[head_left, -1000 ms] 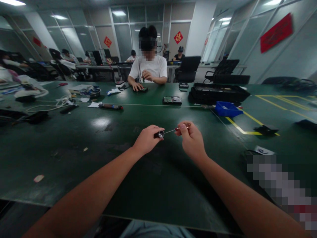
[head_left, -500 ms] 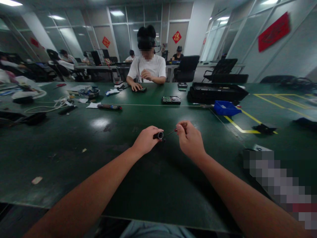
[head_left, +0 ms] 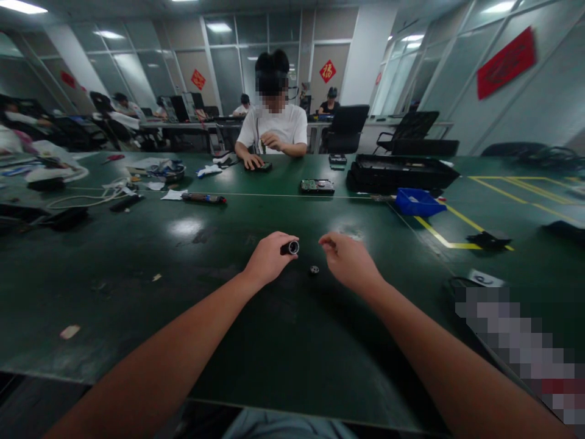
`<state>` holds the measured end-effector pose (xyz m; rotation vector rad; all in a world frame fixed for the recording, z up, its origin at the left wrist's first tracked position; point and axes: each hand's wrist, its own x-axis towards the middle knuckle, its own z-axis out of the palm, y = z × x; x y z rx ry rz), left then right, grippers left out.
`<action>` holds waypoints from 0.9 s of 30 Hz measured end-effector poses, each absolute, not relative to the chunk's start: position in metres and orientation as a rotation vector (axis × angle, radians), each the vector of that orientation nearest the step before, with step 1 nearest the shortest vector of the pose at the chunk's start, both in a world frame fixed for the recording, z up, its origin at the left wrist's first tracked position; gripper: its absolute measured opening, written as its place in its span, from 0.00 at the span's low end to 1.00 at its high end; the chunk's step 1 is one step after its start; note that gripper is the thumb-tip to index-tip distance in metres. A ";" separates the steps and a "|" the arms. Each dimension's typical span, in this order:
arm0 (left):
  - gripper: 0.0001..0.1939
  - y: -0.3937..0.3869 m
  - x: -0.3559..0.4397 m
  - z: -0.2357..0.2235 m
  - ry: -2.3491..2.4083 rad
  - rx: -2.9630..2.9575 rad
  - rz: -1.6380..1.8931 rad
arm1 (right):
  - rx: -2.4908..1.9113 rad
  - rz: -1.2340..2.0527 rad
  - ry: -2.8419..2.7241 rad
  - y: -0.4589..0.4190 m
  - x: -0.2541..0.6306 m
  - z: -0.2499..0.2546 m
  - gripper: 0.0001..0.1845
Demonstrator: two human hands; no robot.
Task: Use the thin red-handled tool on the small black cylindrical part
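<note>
A short black tube (head_left: 289, 247) with a silvery ring at its open end is gripped in my left hand (head_left: 269, 259), the opening turned to the right. It is held just above the green table. On the tabletop to the lower right of the tube lies a small round dark part (head_left: 314, 269) with lighter spots. My right hand (head_left: 350, 259) is to the right of that part, fingers curled together and apart from the tube. Whether the screwdriver is still inside its fingers is hidden.
Ahead lie a hard drive (head_left: 317, 186), a black tray (head_left: 402, 172) and a blue bin (head_left: 419, 202). A dark pen-shaped tool (head_left: 203, 198) is at left, beyond it a white cable (head_left: 94, 198). A co-worker (head_left: 274, 125) sits opposite, hands on a small dark device.
The small round part now lies on the table, lower right of the tube. My right hand has turned over, and the screwdriver that showed in it is out of sight.
</note>
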<state>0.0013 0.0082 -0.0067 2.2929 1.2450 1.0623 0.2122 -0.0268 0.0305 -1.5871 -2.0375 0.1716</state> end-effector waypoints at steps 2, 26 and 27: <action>0.20 0.009 0.002 -0.008 1.242 2.301 1.056 | -1.628 0.250 -2.154 -0.026 0.213 0.027 0.09; 0.17 0.000 0.009 -0.002 1.008 2.289 1.083 | -1.365 0.219 -2.112 -0.037 0.197 0.030 0.11; 0.16 -0.001 0.009 -0.002 0.992 2.288 1.083 | -1.370 0.214 -2.110 -0.037 0.197 0.030 0.11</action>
